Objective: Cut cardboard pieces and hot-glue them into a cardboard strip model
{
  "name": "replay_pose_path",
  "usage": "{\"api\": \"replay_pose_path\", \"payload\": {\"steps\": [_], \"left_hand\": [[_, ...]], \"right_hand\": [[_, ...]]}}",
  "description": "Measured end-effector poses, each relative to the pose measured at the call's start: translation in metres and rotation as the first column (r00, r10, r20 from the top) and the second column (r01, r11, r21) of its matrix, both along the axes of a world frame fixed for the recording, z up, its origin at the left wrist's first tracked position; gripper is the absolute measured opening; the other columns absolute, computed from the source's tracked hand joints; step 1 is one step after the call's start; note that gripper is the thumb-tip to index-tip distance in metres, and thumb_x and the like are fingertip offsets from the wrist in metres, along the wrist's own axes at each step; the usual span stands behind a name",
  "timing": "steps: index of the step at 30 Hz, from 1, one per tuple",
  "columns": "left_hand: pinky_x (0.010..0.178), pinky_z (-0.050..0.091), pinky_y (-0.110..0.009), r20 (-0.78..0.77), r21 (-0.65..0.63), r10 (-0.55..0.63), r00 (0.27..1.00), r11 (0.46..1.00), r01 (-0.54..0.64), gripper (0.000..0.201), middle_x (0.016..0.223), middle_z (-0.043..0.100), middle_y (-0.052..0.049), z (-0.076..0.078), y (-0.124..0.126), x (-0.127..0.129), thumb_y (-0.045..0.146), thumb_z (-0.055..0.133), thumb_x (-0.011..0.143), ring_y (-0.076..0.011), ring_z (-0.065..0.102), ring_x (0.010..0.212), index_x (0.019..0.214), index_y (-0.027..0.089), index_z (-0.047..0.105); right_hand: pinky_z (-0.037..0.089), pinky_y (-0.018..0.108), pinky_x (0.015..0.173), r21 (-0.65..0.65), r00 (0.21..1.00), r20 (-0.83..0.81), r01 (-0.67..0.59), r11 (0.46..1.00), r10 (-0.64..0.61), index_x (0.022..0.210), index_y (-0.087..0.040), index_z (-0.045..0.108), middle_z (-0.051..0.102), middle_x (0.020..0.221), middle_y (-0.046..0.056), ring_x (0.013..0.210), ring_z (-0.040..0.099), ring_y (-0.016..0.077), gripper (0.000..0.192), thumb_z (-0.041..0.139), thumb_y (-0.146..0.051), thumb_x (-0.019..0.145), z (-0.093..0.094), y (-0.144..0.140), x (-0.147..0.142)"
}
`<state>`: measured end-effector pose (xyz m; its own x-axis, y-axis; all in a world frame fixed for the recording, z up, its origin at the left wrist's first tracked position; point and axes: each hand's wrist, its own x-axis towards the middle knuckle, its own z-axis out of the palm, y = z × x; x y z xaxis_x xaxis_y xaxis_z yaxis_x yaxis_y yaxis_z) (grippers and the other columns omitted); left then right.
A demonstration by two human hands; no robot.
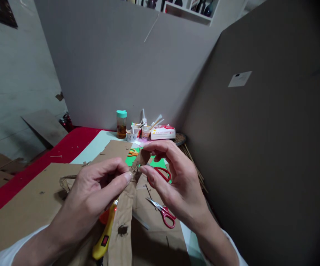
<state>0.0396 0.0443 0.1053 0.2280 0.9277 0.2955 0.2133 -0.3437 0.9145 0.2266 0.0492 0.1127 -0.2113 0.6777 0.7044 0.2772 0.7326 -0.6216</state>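
Note:
A long cardboard strip (125,207) runs up from the bottom of the view, with a ragged dark hole near its lower end. My left hand (95,195) pinches the strip's left edge at a torn, rough spot, thumb and fingers closed. At the upper part of the same strip, my right hand (173,177) grips it with curled fingers on top and the thumb at the torn spot. Beneath and left of the strip lies a yellow hot glue gun (106,232) with a small red light. Red-handled scissors (164,214) rest on cardboard to the right.
Cardboard sheets (38,192) cover much of the table. At the back stand a jar with a teal lid (121,123), paper cups of tools (145,132) and a tissue pack (163,133). Grey panels (137,74) wall off the back and right. Orange scissors (133,152) lie on green sheets.

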Motion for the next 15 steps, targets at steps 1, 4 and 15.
{"api": "replay_pose_path", "payload": {"steps": [1,4,15], "left_hand": [[0.041,0.025,-0.023,-0.006,0.005,0.0,1.0,1.0,0.0,0.029,0.058,0.041,0.006,-0.0002,0.0002,-0.0002,0.037,0.059,0.093,-0.0097,0.033,0.048,0.068,0.022,0.06],[0.043,0.025,-0.023,-0.004,-0.005,0.02,1.0,1.0,-0.02,0.029,0.059,0.042,0.006,-0.0016,-0.0001,-0.0006,0.037,0.059,0.094,-0.01,0.034,0.051,0.07,0.022,0.061],[0.041,0.02,-0.022,0.069,-0.129,-0.037,0.997,0.991,0.045,0.032,0.053,0.034,0.007,0.0026,-0.0014,0.0004,0.039,0.061,0.09,-0.0089,0.027,0.047,0.064,0.021,0.058]], "right_hand": [[0.053,0.041,0.093,0.005,1.0,0.0,0.002,1.0,-0.002,0.117,-0.022,0.063,0.066,0.109,0.004,0.103,0.062,0.0218,0.026,0.068,-0.013,0.093,-0.0008,0.0002,-0.0002],[0.053,0.041,0.093,-0.006,1.0,0.008,0.01,1.0,-0.01,0.118,-0.023,0.063,0.066,0.109,0.004,0.102,0.061,0.0213,0.025,0.066,-0.013,0.095,-0.0028,0.0,-0.0002],[0.054,0.039,0.092,0.009,1.0,0.025,0.017,1.0,-0.017,0.117,-0.024,0.064,0.066,0.112,0.005,0.103,0.063,0.0205,0.023,0.068,-0.016,0.096,-0.003,0.0017,0.0019]]}}
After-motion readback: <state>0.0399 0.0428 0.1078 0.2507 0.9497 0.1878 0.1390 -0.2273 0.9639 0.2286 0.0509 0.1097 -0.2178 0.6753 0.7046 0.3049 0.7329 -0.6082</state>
